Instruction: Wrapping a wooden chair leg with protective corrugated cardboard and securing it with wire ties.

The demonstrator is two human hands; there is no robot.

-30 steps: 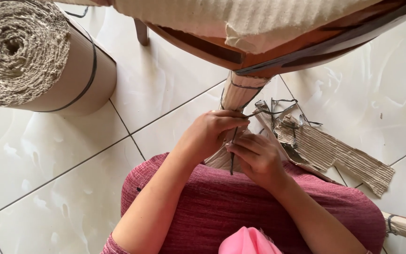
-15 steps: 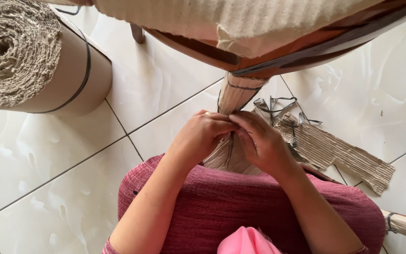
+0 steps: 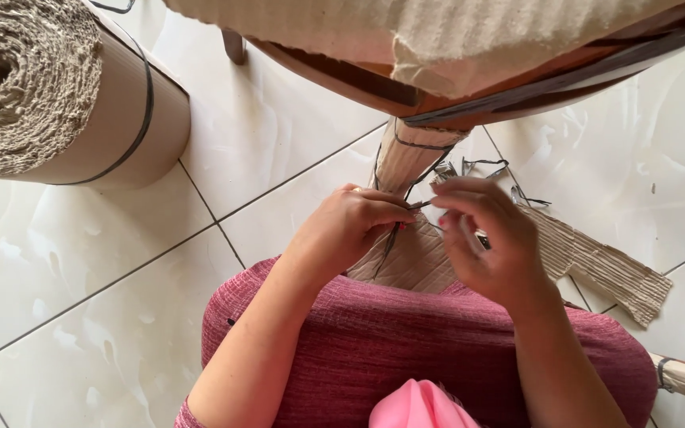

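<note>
2 hands at the cardboard-wrapped wooden chair leg (image 3: 406,162), my left hand (image 3: 342,230) pinched a thin dark strap (image 3: 394,238), my right hand (image 3: 485,238) fingers curled loosely, grasping nothing I could tell.

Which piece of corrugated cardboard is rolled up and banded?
The big cardboard roll at top left, coiled tight with a dark band around it. The wrapped leg and floor scrap aren't coiled.

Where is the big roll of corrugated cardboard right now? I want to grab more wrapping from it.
In the head view, the cardboard roll lies on the tiled floor at upper left, to the left of the left hand and the wrapped chair leg.
</note>
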